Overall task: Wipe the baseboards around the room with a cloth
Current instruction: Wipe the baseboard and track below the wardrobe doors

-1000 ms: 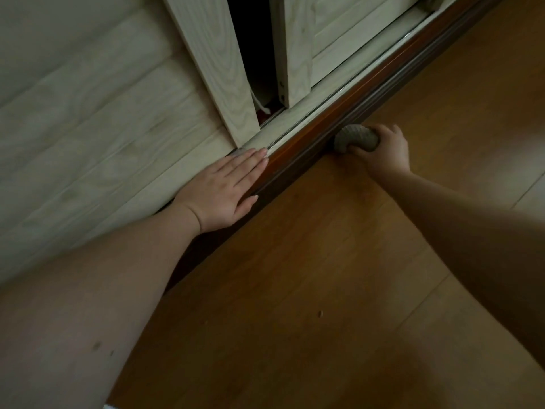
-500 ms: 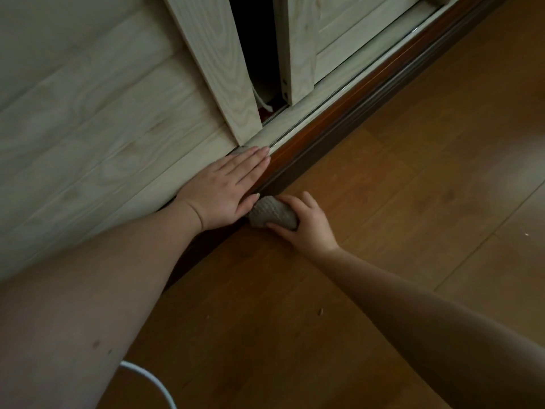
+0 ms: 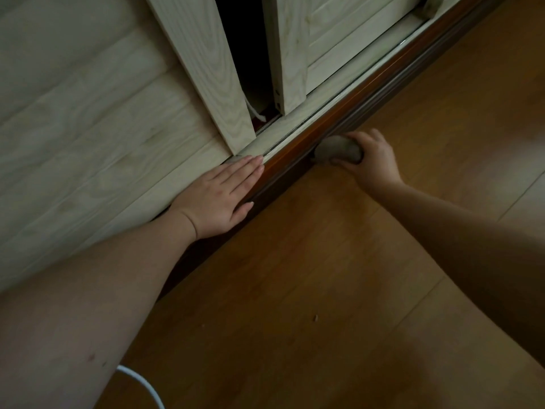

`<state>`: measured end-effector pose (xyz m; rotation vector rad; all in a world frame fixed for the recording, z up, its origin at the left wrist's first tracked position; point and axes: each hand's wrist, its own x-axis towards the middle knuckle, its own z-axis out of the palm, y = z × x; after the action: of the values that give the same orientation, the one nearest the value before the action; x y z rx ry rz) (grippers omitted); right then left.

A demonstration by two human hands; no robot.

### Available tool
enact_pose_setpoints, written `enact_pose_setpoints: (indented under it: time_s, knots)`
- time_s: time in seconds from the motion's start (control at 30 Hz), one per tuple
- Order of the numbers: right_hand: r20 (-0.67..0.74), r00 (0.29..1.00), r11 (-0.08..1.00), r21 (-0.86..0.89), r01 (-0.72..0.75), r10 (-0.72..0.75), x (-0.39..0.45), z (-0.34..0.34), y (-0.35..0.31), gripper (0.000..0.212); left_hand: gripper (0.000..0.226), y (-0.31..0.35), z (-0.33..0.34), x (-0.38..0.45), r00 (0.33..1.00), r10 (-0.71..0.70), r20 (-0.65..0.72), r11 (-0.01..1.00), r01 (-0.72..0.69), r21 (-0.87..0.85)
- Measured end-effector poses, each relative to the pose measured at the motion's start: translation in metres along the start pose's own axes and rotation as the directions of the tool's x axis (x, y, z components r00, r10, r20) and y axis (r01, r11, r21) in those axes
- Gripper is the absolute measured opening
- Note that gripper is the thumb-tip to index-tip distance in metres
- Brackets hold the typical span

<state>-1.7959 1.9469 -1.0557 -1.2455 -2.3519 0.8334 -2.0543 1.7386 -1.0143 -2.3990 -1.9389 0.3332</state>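
Note:
A dark brown baseboard (image 3: 380, 84) runs diagonally under a pale wooden sliding-door cabinet, meeting the wooden floor. My right hand (image 3: 373, 160) grips a bunched grey cloth (image 3: 336, 150) and holds it against the baseboard's lower face. My left hand (image 3: 218, 199) lies flat with straight fingers on the cabinet's bottom ledge and the top of the baseboard, to the left of the cloth and apart from it.
Two pale sliding doors (image 3: 206, 69) stand above the track with a dark gap (image 3: 244, 54) between them. A white cable (image 3: 144, 385) curves over the wooden floor (image 3: 324, 290) at the bottom left. Small crumbs (image 3: 315, 318) lie on the floor.
My right hand slid the cloth along the baseboard towards my left hand, then back to the right, away from it. My left hand stayed flat in place.

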Motion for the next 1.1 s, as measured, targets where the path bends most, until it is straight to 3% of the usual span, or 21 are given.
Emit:
enact_pose_setpoints:
  time_s: [0.13,0.2,0.3,0.4,0.53,0.8,0.93,1.0,1.1]
  knots:
    - [-0.183,0.939,0.957,0.073,-0.281,0.29,0.023,-0.023,0.014,0.048,0.068,0.0,0.0,0.0,1.0,0.0,0.0,1.0,0.0,0.01]
    - [-0.208,0.926,0.949,0.098,-0.3,0.314,0.02,-0.024,0.011,0.048,0.068,0.0,-0.001,0.0,1.0,-0.005,0.006,1.0,0.005,0.013]
    - [-0.143,0.968,0.971,0.153,-0.186,0.208,-0.005,-0.007,-0.006,0.051,0.068,0.0,-0.001,0.001,1.0,-0.003,0.008,1.0,0.003,0.011]
    - [-0.012,1.0,0.981,0.192,-0.002,0.004,-0.041,0.021,-0.032,0.05,0.068,0.0,0.0,0.0,1.0,-0.006,0.009,1.0,0.006,0.005]
    - [0.08,0.963,0.953,0.186,0.238,-0.256,-0.065,0.056,-0.064,0.048,0.068,0.001,-0.001,0.0,1.0,-0.008,0.011,1.0,0.008,-0.008]
    - [0.131,0.969,0.976,0.09,0.197,-0.208,-0.023,0.022,-0.042,0.045,0.067,0.0,0.0,0.0,1.0,0.001,0.009,0.999,0.0,-0.033]
    - [0.065,0.994,0.996,0.0,0.092,-0.092,0.012,-0.011,-0.007,0.045,0.067,-0.001,0.001,0.0,1.0,0.0,0.013,1.0,0.001,-0.02]
    - [-0.08,0.991,0.995,0.008,-0.103,0.103,0.035,-0.034,0.019,0.044,0.067,-0.001,0.0,0.0,1.0,-0.002,0.019,1.0,0.002,-0.002]
    - [-0.195,0.863,0.883,0.171,-0.438,0.466,0.065,-0.079,0.058,0.048,0.068,0.0,-0.002,0.0,0.999,-0.01,0.046,1.0,0.01,0.001]
